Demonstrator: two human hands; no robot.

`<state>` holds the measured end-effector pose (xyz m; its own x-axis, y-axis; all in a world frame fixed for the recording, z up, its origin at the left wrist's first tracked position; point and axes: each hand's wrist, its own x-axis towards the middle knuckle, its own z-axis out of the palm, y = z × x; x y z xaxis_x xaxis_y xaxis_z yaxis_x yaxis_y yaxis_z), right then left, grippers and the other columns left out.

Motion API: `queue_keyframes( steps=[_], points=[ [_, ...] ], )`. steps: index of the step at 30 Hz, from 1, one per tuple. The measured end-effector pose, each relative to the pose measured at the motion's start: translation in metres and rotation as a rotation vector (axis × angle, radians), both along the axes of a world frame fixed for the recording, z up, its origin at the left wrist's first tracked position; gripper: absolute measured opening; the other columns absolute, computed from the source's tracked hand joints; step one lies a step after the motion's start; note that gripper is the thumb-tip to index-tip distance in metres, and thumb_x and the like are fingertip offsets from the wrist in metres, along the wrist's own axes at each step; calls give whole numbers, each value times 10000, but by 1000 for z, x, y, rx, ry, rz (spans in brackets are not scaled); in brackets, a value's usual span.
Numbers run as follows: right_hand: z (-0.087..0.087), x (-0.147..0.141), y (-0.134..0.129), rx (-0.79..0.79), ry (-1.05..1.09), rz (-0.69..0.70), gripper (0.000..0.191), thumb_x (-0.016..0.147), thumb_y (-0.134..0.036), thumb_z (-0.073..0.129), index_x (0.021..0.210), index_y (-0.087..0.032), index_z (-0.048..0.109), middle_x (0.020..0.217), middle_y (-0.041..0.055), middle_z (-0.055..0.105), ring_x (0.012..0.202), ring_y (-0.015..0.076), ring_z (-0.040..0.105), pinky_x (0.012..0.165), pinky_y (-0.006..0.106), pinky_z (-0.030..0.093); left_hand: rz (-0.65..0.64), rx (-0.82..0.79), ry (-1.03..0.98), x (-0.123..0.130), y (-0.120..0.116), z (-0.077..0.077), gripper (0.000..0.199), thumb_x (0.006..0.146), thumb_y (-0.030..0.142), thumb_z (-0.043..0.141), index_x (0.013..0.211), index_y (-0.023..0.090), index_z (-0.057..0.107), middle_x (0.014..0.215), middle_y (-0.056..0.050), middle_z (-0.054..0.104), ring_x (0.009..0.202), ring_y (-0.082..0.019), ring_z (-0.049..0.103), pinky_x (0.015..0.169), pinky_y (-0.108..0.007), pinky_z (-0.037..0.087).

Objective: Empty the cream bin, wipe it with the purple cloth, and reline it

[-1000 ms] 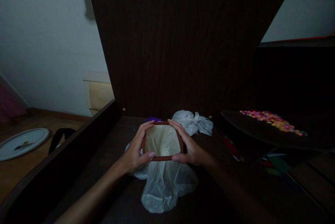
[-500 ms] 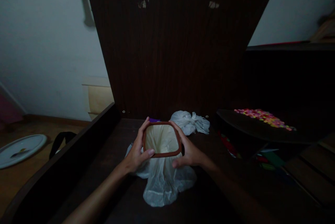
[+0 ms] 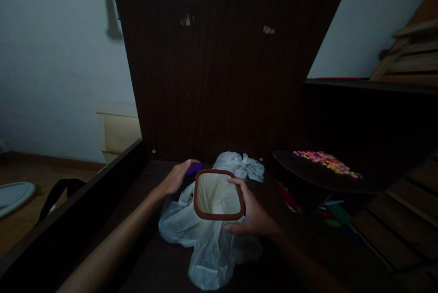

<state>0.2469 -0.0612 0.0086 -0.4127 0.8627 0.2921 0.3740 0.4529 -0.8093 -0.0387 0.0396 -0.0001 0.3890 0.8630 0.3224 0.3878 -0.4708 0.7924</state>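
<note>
A small bin with a brown squared rim [image 3: 219, 216] stands on the dark surface, its mouth turned towards me. It is lined with a whitish plastic bag [image 3: 208, 252] whose loose ends hang over the outside and spread in front. My right hand [image 3: 251, 211] holds the bin's right side, fingers over the rim and thumb lower down. My left hand [image 3: 176, 178] is off the bin, to its left, with fingers stretched out. Its fingertips are at a purple object [image 3: 194, 169] behind the bin; whether they touch it, I cannot tell.
A knotted white plastic bag [image 3: 237, 164] lies against the dark wooden panel [image 3: 219, 78]. On the right, a rounded shelf [image 3: 304, 170] bears a pile of small pink and yellow pieces [image 3: 325, 161]. A low dark side board [image 3: 85, 197] runs along the left.
My left hand has let go of the bin's rim and moved left, towards the purple object. My right hand stays on the bin. The view has shifted a little to the right.
</note>
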Motion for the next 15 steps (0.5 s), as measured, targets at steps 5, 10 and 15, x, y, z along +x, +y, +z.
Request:
queue_keyframes(
  steps=[5,10,15],
  points=[
    [1,0,-5,-59,-24,-33,1124,489,-524,929,1375,-231,303,1410,190,508,1285,385,537,1078,532,424,44,9,196,3,27,-33,689,1024,640,266,1283,177,705,1376,-138,698,1338,-316,604,1187,-475,414],
    [-2,-6,-3,3,-69,-85,1050,526,-505,912,1339,-231,306,1393,198,516,1274,388,545,1051,540,445,165,62,326,-7,30,-55,506,980,569,466,1188,202,745,1397,-151,680,1384,-367,538,1209,-576,328],
    [-7,-12,11,36,-85,-97,1047,542,-488,912,1356,-236,304,1378,198,537,1256,395,571,1039,542,469,277,75,349,-32,26,-51,482,971,572,490,1112,194,753,1357,-178,695,1358,-400,546,1194,-626,305]
  ],
)
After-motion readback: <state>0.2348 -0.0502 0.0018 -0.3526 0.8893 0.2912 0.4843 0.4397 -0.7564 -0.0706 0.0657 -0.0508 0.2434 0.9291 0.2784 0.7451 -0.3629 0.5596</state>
